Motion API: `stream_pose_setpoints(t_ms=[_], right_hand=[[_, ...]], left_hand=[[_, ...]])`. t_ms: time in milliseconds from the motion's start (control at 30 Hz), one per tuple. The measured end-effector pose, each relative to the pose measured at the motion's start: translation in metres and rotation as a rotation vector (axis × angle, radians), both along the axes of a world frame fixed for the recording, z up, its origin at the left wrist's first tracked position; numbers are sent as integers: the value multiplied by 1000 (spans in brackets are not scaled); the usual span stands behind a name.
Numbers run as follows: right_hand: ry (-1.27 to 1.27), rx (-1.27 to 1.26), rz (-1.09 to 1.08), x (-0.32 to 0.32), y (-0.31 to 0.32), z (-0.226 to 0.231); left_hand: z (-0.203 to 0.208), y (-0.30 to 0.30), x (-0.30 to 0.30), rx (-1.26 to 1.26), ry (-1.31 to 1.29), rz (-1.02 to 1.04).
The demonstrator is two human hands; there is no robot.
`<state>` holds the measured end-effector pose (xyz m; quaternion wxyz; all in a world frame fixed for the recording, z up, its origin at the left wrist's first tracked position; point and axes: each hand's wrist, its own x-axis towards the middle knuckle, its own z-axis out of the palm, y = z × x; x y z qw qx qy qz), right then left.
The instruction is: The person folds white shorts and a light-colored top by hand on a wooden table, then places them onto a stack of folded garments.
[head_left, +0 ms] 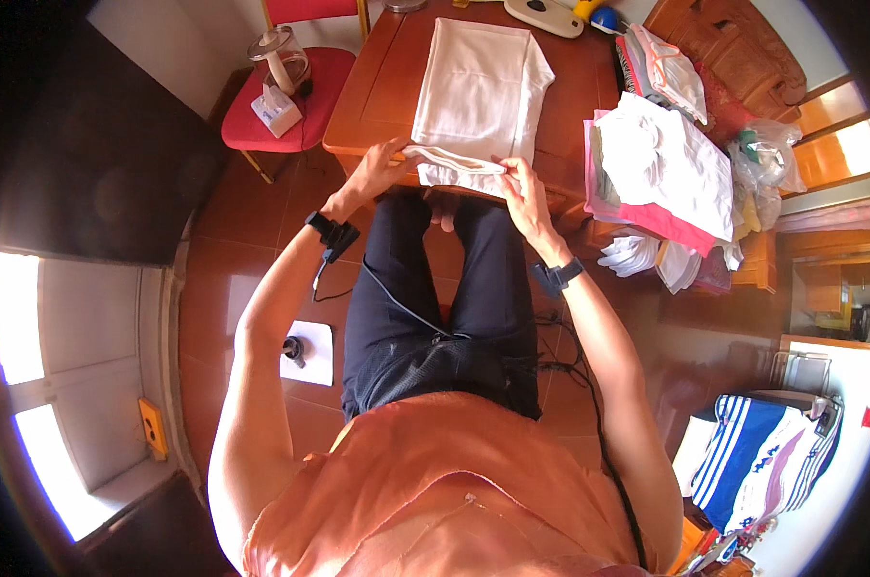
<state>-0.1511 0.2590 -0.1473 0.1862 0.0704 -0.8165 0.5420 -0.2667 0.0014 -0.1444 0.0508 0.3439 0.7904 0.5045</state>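
A pale, off-white cloth is lying flat along the reddish-brown wooden desk, its long body stretching away from the person and its near end reaching the desk's front edge. The fabric is looking plain and thin, with a soft sheen, and is forming a tall, folded panel with a fairly straight far edge. Down its right side a fold is running lengthwise, and at the upper right a layer is jutting outward in a blunt angle, breaking the otherwise even outline. Faint creases are crossing the surface. At the near end the layers are parting into a narrow, slightly wavy slit, with creamy rims curving between the two hands, while a further white strip is showing just below, dipping at the desk's edge. The left hand is clamping the left corner of this near end between thumb and fingers; the right hand is pinching the right corner, so the slit is spanning the gap between them. Well to the right of the cloth, a stack of folded clothes is sitting, mostly white on top with a bright pink layer showing beneath.
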Motion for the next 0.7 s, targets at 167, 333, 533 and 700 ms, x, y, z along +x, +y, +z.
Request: stream_pose_setpoints(t_ms=[167, 333, 533, 700], right_hand=[[-112, 47, -58, -21, 15, 15], [1, -178, -52, -84, 33, 7], [-226, -310, -315, -131, 46, -22], [-346, -246, -107, -108, 47, -28]], left_hand=[[10, 5, -26, -128, -149, 2], [11, 32, -72, 158, -331, 12], [-7, 54, -104, 164, -692, 165], [-33, 34, -89, 229, -548, 82]])
